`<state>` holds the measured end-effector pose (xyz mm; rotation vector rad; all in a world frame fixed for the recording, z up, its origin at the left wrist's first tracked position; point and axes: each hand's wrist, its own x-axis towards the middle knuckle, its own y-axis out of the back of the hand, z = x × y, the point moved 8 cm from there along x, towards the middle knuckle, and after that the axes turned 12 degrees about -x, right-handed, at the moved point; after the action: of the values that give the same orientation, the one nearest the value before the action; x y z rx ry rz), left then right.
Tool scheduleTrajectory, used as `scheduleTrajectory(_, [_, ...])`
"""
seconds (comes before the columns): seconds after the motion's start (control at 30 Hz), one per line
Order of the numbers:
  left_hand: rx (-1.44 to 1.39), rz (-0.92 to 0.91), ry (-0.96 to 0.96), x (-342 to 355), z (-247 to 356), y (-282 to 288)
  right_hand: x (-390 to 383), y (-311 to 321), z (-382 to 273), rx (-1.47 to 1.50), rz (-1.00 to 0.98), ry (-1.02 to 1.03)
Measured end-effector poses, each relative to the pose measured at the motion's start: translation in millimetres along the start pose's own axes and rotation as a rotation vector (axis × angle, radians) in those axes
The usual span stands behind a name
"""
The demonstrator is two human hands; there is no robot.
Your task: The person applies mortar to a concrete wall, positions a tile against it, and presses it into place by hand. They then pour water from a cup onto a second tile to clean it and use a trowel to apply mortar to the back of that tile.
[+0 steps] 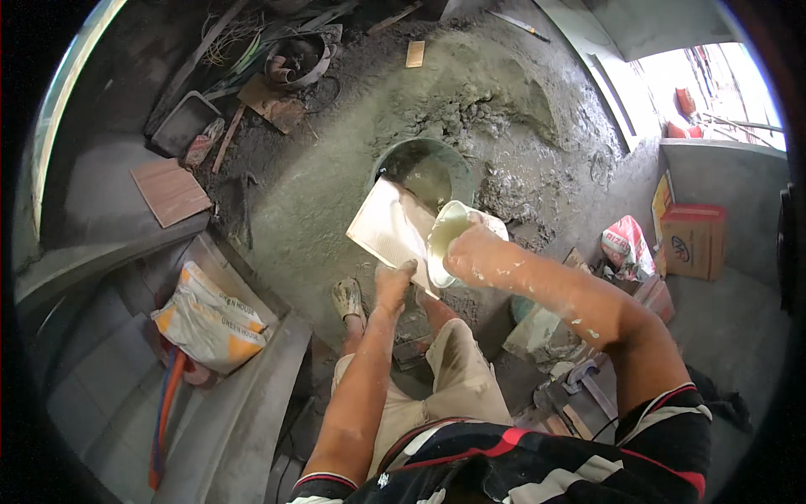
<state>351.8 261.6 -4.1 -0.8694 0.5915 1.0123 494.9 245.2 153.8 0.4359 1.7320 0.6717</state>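
My left hand (395, 284) is closed on the near edge of a cream rectangular tile (388, 220), which is tilted and has a fine ribbed surface. Close beside it, my right hand (474, 254) grips a small white tub (447, 225) by its rim. The tub is tipped toward the tile, and its inside looks pale and wet. Beyond both stands a round dark green bucket (467, 172) with murky liquid in it, partly hidden by the tile. Splashes of pale paste mark my right hand and forearm.
Wet grey mortar (537, 181) is heaped right of the bucket. A trowel-like blade (519, 27) lies far right. At left are a brown tile (170, 191), a black tray (186, 122) and a white-and-yellow sack (210, 319) on a ledge. A cardboard box (693, 239) stands at right.
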Motion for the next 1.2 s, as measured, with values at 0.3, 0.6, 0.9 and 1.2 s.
scheduleTrajectory(0.3, [0.074, 0.055, -0.004, 16.0, -30.2, 16.5, -2.8, -7.5, -44.9, -0.151, -0.244, 0.085])
scheduleTrajectory(0.6, [0.061, 0.032, 0.034, 3.2, -16.2, 2.0, -11.1, -21.0, -30.0, -0.168, -0.292, -0.01])
scheduleTrajectory(0.9, [-0.024, 0.041, -0.05, 9.0, -21.7, 0.5, -5.3, -58.1, 72.4, 0.051, -0.151, -0.403])
scheduleTrajectory(1.2, [0.023, 0.048, 0.05, 12.9, -22.4, -2.6, 114.1, -148.9, 165.1, 0.449, 0.131, -0.468])
